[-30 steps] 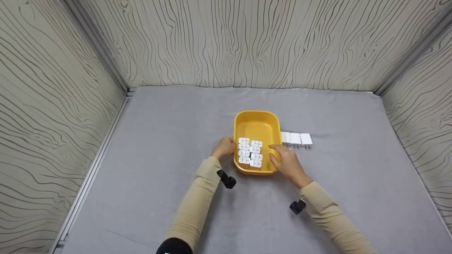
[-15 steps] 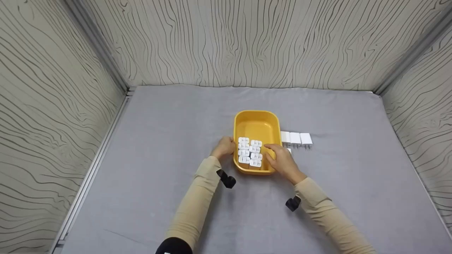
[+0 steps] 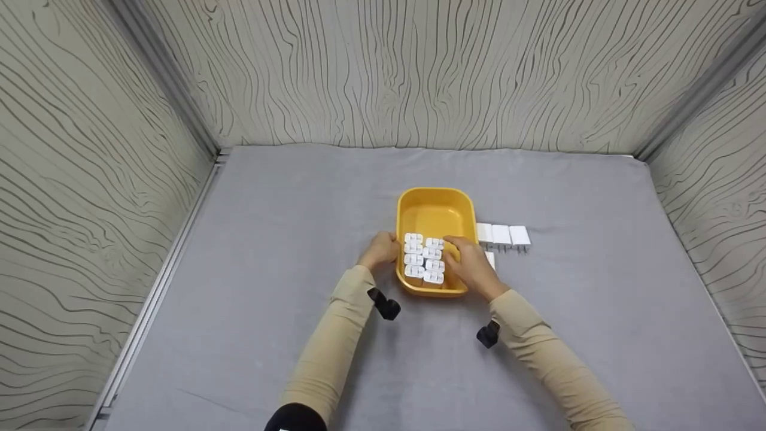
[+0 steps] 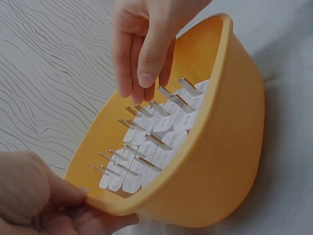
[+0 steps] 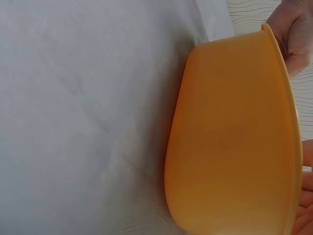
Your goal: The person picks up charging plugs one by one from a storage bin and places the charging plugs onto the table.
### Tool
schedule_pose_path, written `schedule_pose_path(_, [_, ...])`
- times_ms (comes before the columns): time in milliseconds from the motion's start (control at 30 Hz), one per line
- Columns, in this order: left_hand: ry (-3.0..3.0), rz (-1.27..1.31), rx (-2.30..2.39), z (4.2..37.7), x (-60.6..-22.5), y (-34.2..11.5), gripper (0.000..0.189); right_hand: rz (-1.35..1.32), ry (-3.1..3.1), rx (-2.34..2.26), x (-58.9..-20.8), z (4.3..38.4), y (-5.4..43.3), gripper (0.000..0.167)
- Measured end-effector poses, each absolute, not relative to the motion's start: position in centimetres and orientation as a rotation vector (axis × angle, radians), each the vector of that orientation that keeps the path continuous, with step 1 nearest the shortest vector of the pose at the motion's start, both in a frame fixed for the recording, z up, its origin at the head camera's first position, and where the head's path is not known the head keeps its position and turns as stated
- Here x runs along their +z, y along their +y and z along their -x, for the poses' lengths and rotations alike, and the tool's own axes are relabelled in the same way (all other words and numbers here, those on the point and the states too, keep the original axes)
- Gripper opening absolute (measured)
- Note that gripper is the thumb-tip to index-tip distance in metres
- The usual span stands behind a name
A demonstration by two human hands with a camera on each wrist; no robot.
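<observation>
Inside a yellow plastic tub [image 3: 443, 216] stand several white plug adapters [image 4: 164, 115] in two rows, metal prongs pointing up. My left hand [image 3: 380, 251] grips the tub's left rim; in the left wrist view its thumb [image 4: 66, 193] lies over that rim. My right hand [image 3: 471, 266] reaches over the right rim, fingers angled down beside the right-hand row. In the left wrist view, the right fingertips [image 4: 124, 90] hang just above the prongs, and nothing shows between them. The right wrist view mostly shows the tub's outer wall [image 5: 230, 137].
Right of the tub, several more white adapters [image 3: 501, 234] lie on the grey cloth [image 3: 287, 197], prongs toward me. Another white piece [image 3: 491, 258] is partly hidden behind my right hand. Patterned panels [image 3: 383, 72] enclose the table at the back and sides.
My right hand has moved left, farther over the tub toward the right-hand row, uncovering a white piece beside the tub. My left hand has stayed on the rim.
</observation>
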State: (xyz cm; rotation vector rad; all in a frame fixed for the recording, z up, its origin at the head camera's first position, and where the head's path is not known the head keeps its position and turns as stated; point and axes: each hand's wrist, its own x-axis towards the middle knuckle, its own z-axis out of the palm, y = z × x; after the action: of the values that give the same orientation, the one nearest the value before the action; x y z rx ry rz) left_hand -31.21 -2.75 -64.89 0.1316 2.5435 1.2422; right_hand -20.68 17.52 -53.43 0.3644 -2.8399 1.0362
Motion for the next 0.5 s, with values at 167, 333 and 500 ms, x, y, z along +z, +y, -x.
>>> schedule_pose_path(167, [2.525,-0.056,1.217,32.1,-66.4,-2.5,0.025,-0.369,-2.877,1.045,-53.3,21.1,17.3,0.038])
schedule_pose_path(333, [2.487,-0.075,1.277,36.0,-73.8,-2.7,0.027,-0.399,-2.891,1.027,-53.3,21.4,17.1,0.038])
schedule_pose_path(500, [2.469,-0.060,1.283,32.5,-67.0,-2.7,0.026,-0.403,-2.934,1.053,-53.5,21.9,17.1,0.040])
